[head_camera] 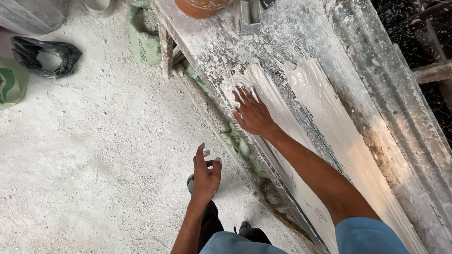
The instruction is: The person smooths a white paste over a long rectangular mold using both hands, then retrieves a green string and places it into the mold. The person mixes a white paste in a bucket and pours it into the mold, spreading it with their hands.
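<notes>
Head view – right hand [253, 114] flat on wet plaster [325, 108], green sack [143, 44] behind

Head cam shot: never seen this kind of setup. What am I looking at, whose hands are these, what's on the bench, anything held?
There is no machine here. The single picture comes from a camera worn on a person's head, looking down at their own two bare hands.

The right hand lies flat, fingers spread, on wet white plaster that runs in long ridges down a narrow, spattered workbench. The left hand hangs free over the dusty floor, open, holding nothing.

At the far end of the bench sits an orange-brown bowl, with a metal piece beside it; what that is I cannot tell. On the floor lie a black plastic bag with white powder in it and green sacks under the bench.
</notes>
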